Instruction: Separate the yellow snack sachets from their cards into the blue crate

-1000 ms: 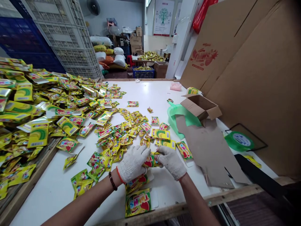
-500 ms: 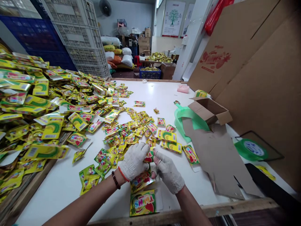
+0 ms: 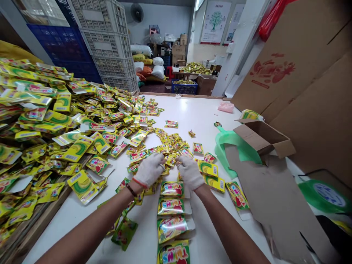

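At small packets (image 3: 173, 140), left hand (image 3: 149, 170) and right hand (image 3: 190, 172), grips half-curled, contents unclear

A white tabletop (image 3: 203, 124) has wooden edging (image 3: 192, 96) along its far side. A large heap of yellow candy boxes and sachets (image 3: 90, 110) spreads over its left part, trailing into a cluster of small sachets (image 3: 174, 141) at the middle. Four Twins packs (image 3: 172, 206) line up in a column toward the near edge. To the right lie two banana-print boxes (image 3: 208, 168), a green plastic bag (image 3: 238, 145), a flattened cardboard sheet (image 3: 264, 190) and, farther off, a pink packet (image 3: 226, 107).
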{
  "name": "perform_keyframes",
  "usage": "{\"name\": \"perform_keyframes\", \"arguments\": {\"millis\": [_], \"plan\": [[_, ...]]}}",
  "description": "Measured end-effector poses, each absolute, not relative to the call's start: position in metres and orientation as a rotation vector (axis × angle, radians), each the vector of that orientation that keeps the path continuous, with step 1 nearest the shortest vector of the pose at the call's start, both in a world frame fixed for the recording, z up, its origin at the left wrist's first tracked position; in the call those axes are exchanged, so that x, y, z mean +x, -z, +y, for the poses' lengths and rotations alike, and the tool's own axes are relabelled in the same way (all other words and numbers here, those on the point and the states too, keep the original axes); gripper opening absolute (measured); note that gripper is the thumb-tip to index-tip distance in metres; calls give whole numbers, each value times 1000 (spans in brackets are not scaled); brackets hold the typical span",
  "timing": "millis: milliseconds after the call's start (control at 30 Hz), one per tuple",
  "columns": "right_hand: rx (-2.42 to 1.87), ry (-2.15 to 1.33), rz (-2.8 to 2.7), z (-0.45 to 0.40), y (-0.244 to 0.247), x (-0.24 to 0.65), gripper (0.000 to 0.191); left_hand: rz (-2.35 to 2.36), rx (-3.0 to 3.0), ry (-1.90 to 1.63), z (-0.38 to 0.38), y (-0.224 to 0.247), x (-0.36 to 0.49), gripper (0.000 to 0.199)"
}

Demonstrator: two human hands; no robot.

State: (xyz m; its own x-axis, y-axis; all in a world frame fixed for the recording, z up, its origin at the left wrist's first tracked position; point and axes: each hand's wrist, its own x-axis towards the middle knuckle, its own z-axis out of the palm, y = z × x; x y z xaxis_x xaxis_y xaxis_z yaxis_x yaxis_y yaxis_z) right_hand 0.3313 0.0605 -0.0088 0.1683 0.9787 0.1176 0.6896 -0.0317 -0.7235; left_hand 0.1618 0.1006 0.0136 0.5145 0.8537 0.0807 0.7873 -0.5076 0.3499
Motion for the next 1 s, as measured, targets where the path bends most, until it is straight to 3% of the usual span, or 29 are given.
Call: {"name": "perform_keyframes", "arguments": {"millis": [100, 300, 467, 767, 1000], "plan": [[-1836, -579, -1697, 99, 21, 311, 22, 1635, 2344, -286, 143, -8, 154, 15], [-2001, -615, -1601, 116, 41, 306, 35, 1624, 2165, -353, 171, 18, 143, 9], [-1883, -721, -1448, 87, 41, 324, 21, 1511, 1936, -601, 152, 14, 133, 11], [-1449, -1170, -1194, 12, 14, 336, 27, 1179, 1515, -822, 80, -1, 169, 22], [-1493, -965, -1463, -18, -4, 357, 13, 1046, 1355, -688, 57, 5, 191, 22]]}}
